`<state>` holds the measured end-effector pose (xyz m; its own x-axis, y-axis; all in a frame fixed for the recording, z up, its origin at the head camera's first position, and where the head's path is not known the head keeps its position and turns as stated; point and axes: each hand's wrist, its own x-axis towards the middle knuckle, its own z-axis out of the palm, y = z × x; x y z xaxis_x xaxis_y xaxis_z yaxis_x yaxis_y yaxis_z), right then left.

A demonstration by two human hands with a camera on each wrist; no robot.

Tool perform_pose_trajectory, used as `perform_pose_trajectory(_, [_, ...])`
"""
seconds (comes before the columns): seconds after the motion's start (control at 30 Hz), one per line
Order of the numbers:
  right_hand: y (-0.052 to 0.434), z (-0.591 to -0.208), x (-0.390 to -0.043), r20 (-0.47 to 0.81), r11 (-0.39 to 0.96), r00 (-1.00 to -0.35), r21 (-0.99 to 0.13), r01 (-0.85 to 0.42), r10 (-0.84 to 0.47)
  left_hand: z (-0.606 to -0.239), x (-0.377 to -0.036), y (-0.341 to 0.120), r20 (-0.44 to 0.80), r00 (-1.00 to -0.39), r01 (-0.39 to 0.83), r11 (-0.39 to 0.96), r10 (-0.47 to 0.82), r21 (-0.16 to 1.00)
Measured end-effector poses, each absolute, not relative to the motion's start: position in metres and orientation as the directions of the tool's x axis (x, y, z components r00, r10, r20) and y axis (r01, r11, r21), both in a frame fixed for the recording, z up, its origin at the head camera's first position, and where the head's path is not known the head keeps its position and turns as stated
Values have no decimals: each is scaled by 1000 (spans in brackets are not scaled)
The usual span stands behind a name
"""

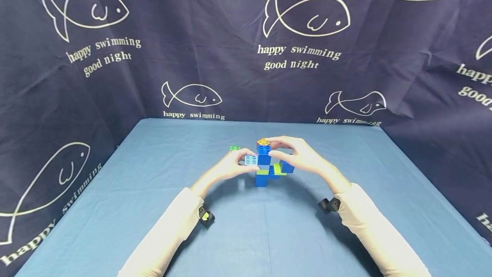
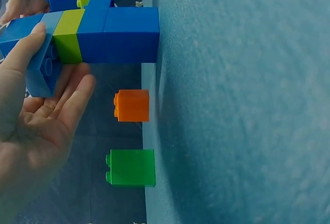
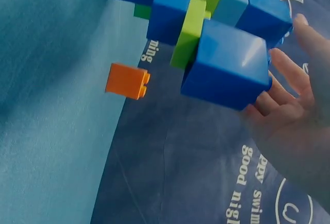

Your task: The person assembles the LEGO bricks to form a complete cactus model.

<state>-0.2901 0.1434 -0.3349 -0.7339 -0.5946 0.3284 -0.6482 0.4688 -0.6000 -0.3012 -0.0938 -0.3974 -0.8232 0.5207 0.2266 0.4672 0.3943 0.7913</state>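
A built stack of toy building blocks stands on the table in the head view: a dark blue block (image 1: pixel 261 181) at the bottom, a lime block (image 2: pixel 68 36) above it, then light blue and a dark blue top block (image 1: pixel 264 158). My left hand (image 1: pixel 230 166) grips the stack's light blue block (image 1: pixel 251 160), which juts out with studs showing, thumb in front and fingers behind. My right hand (image 1: pixel 300 154) holds the top block at its right side, between thumb and fingers. Beneath that hand, a side arm of the stack carries a thin lime piece (image 3: pixel 188 33) and a blue block (image 3: pixel 229 62).
Behind the stack an orange block (image 2: pixel 133 105) stands on the table, and a green block (image 2: pixel 132 167) is farther left. The blue cloth-covered table (image 1: pixel 192 140) meets a dark curtain (image 1: pixel 246 76) with fish drawings.
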Motion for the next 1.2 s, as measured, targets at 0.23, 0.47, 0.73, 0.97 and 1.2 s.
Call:
perform_pose_trajectory(0.23, [146, -336, -304, 403, 506, -735, -541, -672, -545, -398, -302, -94, 204, -830, 446, 399, 519, 801])
perform_pose_trajectory(0.47, [145, -342, -320, 486, 507, -687, -463, -727, -541, -400, -301, -92, 195, -839, 420, 377, 509, 825])
perform_pose_trajectory(0.73, [143, -348, -334, 438, 528, -720, -491, -693, -539, -398, -301, -92, 186, -839, 423, 400, 511, 813])
perform_pose_trajectory(0.97, [141, -353, -346, 395, 540, -750, -525, -658, -530, -400, -302, -92, 197, -831, 438, 396, 520, 807])
perform_pose_trajectory(1.2, [139, -358, -356, 345, 584, -781, -524, -620, -520, -399, -301, -92, 203, -833, 437, 387, 514, 812])
